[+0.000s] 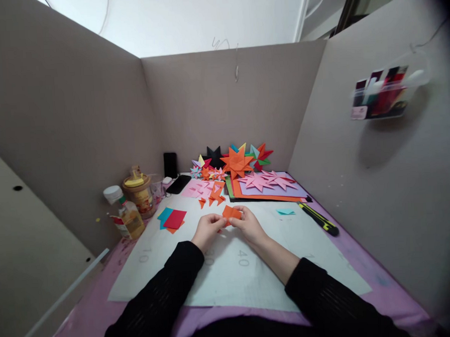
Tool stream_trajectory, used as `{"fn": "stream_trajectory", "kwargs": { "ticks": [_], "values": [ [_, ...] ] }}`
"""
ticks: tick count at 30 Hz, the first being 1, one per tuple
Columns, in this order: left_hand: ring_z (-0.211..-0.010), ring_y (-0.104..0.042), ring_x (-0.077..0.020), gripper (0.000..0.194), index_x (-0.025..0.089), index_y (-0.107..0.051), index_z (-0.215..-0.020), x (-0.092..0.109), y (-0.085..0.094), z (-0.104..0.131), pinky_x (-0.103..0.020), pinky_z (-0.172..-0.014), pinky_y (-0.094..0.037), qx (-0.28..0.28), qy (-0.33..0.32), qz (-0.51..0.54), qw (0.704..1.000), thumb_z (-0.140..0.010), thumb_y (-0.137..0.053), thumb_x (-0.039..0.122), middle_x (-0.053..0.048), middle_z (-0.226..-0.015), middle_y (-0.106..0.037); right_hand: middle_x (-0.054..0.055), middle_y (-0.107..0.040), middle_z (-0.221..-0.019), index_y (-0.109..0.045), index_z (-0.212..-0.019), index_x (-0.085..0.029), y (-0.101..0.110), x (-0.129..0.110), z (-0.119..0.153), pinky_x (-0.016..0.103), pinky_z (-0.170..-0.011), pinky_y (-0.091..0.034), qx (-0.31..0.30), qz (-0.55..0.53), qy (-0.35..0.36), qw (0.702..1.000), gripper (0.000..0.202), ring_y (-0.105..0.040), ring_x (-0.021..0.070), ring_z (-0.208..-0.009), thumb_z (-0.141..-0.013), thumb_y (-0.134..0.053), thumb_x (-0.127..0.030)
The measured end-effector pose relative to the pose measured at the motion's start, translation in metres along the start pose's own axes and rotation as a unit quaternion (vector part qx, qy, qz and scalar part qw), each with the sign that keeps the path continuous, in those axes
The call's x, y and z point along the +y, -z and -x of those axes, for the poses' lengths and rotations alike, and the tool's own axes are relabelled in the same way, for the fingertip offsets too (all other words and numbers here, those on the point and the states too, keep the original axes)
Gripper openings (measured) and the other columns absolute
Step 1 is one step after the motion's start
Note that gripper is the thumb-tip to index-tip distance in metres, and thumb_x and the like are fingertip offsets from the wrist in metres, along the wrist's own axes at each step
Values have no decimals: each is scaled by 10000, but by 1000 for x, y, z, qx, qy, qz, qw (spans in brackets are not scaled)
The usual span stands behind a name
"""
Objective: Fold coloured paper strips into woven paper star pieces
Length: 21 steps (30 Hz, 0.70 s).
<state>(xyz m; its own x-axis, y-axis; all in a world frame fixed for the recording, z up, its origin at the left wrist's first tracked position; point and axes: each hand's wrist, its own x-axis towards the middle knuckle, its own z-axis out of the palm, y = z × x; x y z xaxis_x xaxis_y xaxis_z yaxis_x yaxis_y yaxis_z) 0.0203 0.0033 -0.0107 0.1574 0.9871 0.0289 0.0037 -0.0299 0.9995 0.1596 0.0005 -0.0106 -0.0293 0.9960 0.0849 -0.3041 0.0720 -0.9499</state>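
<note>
Between my two hands is a small orange paper square (231, 214), held up just above the white mat (231, 279). My left hand (209, 228) pinches its left edge between thumb and finger. On the other side, my right hand (250, 227) grips the right part, with the thumb in front and fingers behind. Several folded orange paper pieces (216, 193) lie just beyond my hands. To the left rests a small stack of coloured paper squares (175, 219), red on top of blue and orange.
Folded paper stars (237, 162) stand along the back, beside pink stars (261, 180) on coloured sheets. A box cutter (318, 219) and a turquoise folded piece (285, 212) lie right. Left are a bottle (126, 216), a jar (139, 193) and a phone (179, 184). Grey partitions (236, 102) enclose the table.
</note>
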Motion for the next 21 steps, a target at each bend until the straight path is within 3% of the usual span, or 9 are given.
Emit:
{"fn": "stream_trajectory", "kwargs": {
  "ticks": [21],
  "values": [
    [-508,-496,-89,121,126,-589,-650,-6,4,1,-194,-489,-383,54,-23,4,998,-644,-577,245,-8,-593,-592,-18,-626,-679,-441,-869,-192,-4,7,8,265,-565,-421,3,18,3,1000,407,-583,150,-584,-541,-682,-205]
  ]
}}
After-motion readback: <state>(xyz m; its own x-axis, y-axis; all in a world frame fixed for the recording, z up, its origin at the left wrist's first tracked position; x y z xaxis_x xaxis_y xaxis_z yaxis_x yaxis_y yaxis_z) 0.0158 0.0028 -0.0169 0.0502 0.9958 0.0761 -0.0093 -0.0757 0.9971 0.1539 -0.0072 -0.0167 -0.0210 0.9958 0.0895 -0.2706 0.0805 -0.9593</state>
